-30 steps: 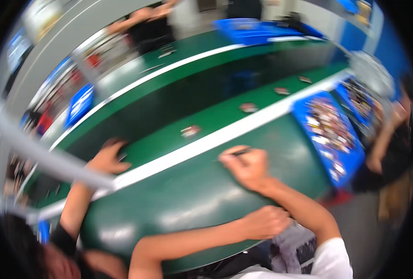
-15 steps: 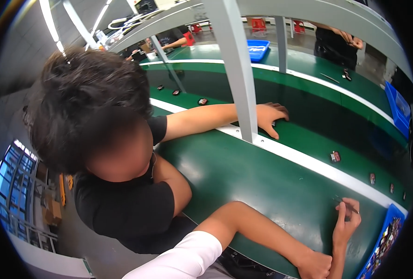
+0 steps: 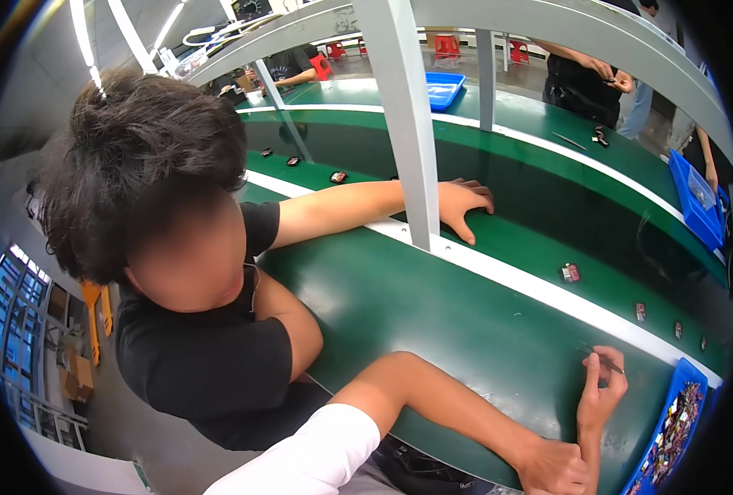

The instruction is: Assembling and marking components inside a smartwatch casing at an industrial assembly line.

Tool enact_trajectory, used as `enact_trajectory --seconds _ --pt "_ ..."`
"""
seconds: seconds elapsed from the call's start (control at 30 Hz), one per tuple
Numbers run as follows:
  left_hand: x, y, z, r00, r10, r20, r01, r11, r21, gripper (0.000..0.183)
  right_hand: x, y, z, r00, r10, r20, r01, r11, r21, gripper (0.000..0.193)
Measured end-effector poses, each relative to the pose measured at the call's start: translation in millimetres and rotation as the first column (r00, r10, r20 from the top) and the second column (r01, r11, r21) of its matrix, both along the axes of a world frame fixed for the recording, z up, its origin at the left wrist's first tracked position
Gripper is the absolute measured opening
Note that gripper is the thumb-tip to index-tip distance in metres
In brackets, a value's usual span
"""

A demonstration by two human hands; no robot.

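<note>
My left hand [image 3: 554, 467] is curled into a fist against my right forearm, over the near edge of the green work surface [image 3: 457, 330]; whatever its fingers may hold is hidden. My right hand [image 3: 604, 388] is raised over the surface, closed on thin dark tweezers [image 3: 607, 363] whose tips point up and to the left. A blue tray [image 3: 690, 369] filled with many small mixed-coloured pieces lies just right of this hand. Beyond the white rail, small red-and-black parts, one of them the nearest part [image 3: 570, 272], sit in a spaced row on the green belt [image 3: 523, 243].
A co-worker [image 3: 205, 371] in black is close on my left, one spread hand [image 3: 465, 206] over the belt. A grey post [image 3: 412, 148] rises from the white rail [image 3: 498, 276]. Across the belt are other people, a blue tray [image 3: 443, 91] and another blue tray [image 3: 696, 198].
The whole view has shifted slightly, so most things appear farther left. A person's arm now shows beside the far right tray. My hands keep the same pose.
</note>
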State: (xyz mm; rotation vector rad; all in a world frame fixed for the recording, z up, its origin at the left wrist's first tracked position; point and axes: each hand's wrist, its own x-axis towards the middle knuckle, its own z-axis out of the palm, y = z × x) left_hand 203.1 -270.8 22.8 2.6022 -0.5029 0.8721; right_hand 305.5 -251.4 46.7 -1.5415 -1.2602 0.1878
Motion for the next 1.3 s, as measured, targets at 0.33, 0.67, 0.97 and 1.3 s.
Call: enact_trajectory --seconds 0.33,0.67,0.97,1.3 --pt "17.6 -10.2 -19.6 0.958 -0.280 0.058 0.285 0.954 -0.097 0.032 8.2 5.0 -11.0 1.000 0.013 0.017 -0.014 0.997 0.077 0.006" --pt "18.9 -10.2 -16.1 0.923 -0.383 -0.038 0.382 0.924 -0.032 0.016 22.1 0.9 0.3 1.000 0.013 -0.024 -0.012 0.999 0.043 0.013" --pt "21.1 -14.2 -10.5 0.939 -0.332 -0.086 0.332 0.943 -0.014 0.017 22.4 -2.2 0.6 0.999 -0.004 0.049 0.001 0.999 0.049 0.013" --pt "19.2 -11.3 -8.2 0.949 -0.308 -0.072 0.309 0.951 0.001 0.017 19.1 -4.8 10.9 1.000 0.003 -0.001 -0.003 0.999 -0.034 0.012"
